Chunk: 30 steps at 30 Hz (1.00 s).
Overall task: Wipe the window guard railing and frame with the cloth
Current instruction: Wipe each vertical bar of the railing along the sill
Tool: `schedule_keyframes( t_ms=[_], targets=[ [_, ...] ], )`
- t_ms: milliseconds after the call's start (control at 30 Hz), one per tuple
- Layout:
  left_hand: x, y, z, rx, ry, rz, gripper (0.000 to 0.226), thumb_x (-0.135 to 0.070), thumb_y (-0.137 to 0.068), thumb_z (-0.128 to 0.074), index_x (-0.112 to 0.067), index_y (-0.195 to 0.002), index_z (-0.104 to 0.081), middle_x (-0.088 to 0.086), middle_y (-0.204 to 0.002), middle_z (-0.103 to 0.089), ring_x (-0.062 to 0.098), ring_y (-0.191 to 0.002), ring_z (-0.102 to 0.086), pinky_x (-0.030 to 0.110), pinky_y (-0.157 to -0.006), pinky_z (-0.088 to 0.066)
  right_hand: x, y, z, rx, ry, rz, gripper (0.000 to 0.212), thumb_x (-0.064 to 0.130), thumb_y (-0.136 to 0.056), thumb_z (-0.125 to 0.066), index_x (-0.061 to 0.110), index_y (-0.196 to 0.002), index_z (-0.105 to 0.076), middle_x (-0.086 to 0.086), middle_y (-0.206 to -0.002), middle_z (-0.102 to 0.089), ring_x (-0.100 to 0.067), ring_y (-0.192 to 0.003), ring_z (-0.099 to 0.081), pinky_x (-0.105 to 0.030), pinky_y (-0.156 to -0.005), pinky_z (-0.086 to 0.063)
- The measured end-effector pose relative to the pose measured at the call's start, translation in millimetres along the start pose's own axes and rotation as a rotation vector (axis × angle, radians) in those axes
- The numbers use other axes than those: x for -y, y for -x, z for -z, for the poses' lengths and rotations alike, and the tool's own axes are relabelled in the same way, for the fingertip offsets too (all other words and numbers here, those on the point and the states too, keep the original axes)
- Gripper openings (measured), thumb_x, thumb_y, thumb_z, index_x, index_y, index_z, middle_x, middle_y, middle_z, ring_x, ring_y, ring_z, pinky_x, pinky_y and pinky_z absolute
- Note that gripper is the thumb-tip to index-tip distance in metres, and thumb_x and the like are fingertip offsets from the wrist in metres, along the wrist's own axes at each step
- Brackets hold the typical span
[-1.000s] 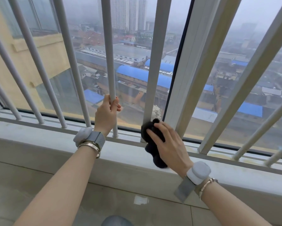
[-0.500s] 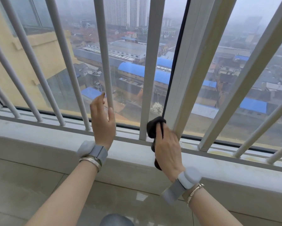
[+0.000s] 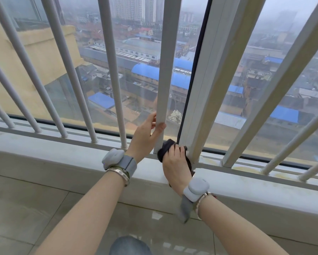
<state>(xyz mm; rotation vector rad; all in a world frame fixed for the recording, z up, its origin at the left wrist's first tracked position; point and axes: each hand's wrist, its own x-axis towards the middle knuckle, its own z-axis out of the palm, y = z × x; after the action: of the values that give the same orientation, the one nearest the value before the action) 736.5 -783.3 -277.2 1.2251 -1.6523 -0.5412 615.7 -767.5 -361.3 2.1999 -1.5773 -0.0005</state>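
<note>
A white window guard railing of round and flat bars rises from the bottom rail in front of the glass. My left hand grips the flat upright bar near its foot, thumb on the front face. Just to its right, my right hand holds a dark cloth and presses it against the foot of the wide window frame post. Most of the cloth is hidden under my fingers.
A pale grey sill runs along below the railing, with yellowish stains on the track at the right. Slanted flat bars stand further right. Tiled floor lies below, and my knee shows at the bottom.
My left hand let go of the round bar, opened, and moved right to grip the flat upright. My right hand carried the cloth right and down to the foot of the frame post.
</note>
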Motion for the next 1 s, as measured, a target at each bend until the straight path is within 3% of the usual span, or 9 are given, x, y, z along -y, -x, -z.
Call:
schedule_keyframes(
  t_ms=[233, 333, 433, 500, 633, 733, 833, 867, 1000],
  targets=[
    [4, 1, -4, -0.049, -0.023, -0.013, 0.036, -0.033, -0.093, -0.049, -0.009, -0.119, -0.048, 0.004, -0.112, -0.063, 0.017, -0.097, -0.061, 0.027, -0.086, -0.05, -10, 18, -12, -0.155, -0.038, 0.105, 0.052, -0.006, -0.089, -0.014, -0.004, -0.109, -0.062, -0.027, -0.11, -0.062, -0.039, -0.107, -0.059, -0.044, -0.097, -0.046],
    [0, 1, 0, -0.023, -0.027, 0.013, 0.033, -0.031, -0.093, -0.049, -0.01, -0.119, -0.048, -0.001, -0.109, -0.061, 0.015, -0.095, -0.06, 0.027, -0.084, -0.049, -22, 32, -5, -0.289, -0.164, 0.196, 0.041, -0.005, -0.079, -0.033, 0.0, -0.102, -0.067, -0.021, -0.109, -0.065, -0.034, -0.105, -0.062, -0.041, -0.092, -0.05],
    [-7, 0, 7, 0.035, -0.056, 0.034, 0.033, -0.03, -0.094, -0.049, -0.009, -0.119, -0.047, -0.004, -0.107, -0.058, 0.016, -0.096, -0.059, 0.032, -0.085, -0.05, -38, 64, -7, -0.267, -0.32, 0.261, 0.039, 0.0, -0.056, -0.072, 0.008, -0.094, -0.07, -0.01, -0.103, -0.068, -0.029, -0.086, -0.065, -0.033, -0.07, -0.056],
    [-7, -1, 9, 0.06, -0.071, 0.03, 0.033, -0.03, -0.094, -0.049, -0.009, -0.12, -0.047, -0.003, -0.108, -0.058, 0.016, -0.097, -0.058, 0.031, -0.086, -0.049, -53, 82, -13, -0.186, -0.388, 0.213, 0.058, -0.002, -0.04, -0.084, 0.011, -0.094, -0.068, -0.008, -0.102, -0.066, -0.028, -0.08, -0.064, -0.031, -0.063, -0.055],
    [-3, -3, 7, 0.082, -0.081, -0.016, 0.034, -0.03, -0.094, -0.048, -0.007, -0.119, -0.047, 0.001, -0.109, -0.06, 0.016, -0.096, -0.058, 0.027, -0.083, -0.047, -85, 87, -1, -0.248, -0.534, -0.063, 0.071, -0.012, -0.054, -0.078, 0.015, -0.113, -0.051, -0.009, -0.112, -0.057, -0.031, -0.086, -0.058, -0.037, -0.067, -0.054],
    [2, -2, 8, 0.064, -0.083, -0.024, 0.035, -0.032, -0.093, -0.048, -0.008, -0.119, -0.047, 0.001, -0.108, -0.06, 0.019, -0.097, -0.06, 0.033, -0.084, -0.05, -98, 76, 25, -0.381, -0.618, -0.074, 0.066, -0.012, -0.063, -0.073, 0.02, -0.116, -0.049, -0.011, -0.12, -0.044, -0.035, -0.095, -0.054, -0.038, -0.071, -0.052],
    [3, -5, 12, 0.09, -0.096, -0.042, 0.036, -0.033, -0.093, -0.048, -0.009, -0.12, -0.047, 0.0, -0.107, -0.06, 0.019, -0.096, -0.06, 0.038, -0.086, -0.05, -101, 56, 49, -0.438, -0.619, -0.122, 0.032, 0.035, -0.085, -0.067, 0.034, -0.111, -0.049, 0.009, -0.114, -0.046, -0.02, -0.104, -0.052, -0.041, -0.089, -0.049],
    [3, -5, 12, 0.095, -0.094, -0.047, 0.035, -0.033, -0.093, -0.049, -0.01, -0.12, -0.047, 0.0, -0.107, -0.06, 0.019, -0.096, -0.06, 0.038, -0.086, -0.05, -99, 50, 53, -0.457, -0.613, -0.157, 0.032, 0.045, -0.085, -0.063, 0.037, -0.112, -0.048, 0.017, -0.112, -0.044, -0.011, -0.106, -0.048, -0.041, -0.095, -0.045],
    [4, -5, 11, 0.08, -0.058, -0.057, 0.035, -0.031, -0.093, -0.049, -0.01, -0.121, -0.047, -0.004, -0.105, -0.058, 0.016, -0.093, -0.059, 0.035, -0.085, -0.05, -85, 27, 28, -0.634, -0.48, -0.105, 0.07, -0.01, -0.068, -0.068, 0.026, -0.124, -0.046, -0.004, -0.126, -0.032, -0.03, -0.115, -0.034, -0.049, -0.096, -0.044]
  ],
)
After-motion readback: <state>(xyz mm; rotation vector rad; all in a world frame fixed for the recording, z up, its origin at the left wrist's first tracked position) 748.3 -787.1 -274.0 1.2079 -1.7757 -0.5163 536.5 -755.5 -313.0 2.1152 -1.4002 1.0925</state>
